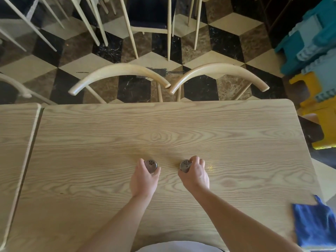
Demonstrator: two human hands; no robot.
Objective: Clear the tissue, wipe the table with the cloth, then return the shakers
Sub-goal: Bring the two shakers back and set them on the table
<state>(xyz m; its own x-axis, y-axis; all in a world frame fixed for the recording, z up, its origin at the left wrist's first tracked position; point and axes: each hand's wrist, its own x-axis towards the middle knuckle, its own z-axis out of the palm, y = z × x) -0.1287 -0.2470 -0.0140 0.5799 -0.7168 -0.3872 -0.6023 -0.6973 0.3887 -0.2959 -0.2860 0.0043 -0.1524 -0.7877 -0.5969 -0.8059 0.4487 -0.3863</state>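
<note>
1. Two metal shakers, one (151,166) in the left hand (143,179) and one (185,165) in the right hand (195,176), each wrapped by curled fingers (139,163), perforated tops showing.
2. Both sit near the middle of the wooden worktop (163,128), apart from each other; whether their bases touch it is hidden.
3. Well right of the right fingers, a blue cloth (315,226) lies at the worktop's near right edge.
4. Beyond the fingers, two chair backs (120,70) stand at the far edge.

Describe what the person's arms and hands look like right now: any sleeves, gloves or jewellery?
Both forearms are bare as far as the frame shows, with no sleeve in view. The left hand and right hand wear no gloves, and no rings, watch or bracelets are visible. A pale garment edge shows at the bottom centre.
</note>
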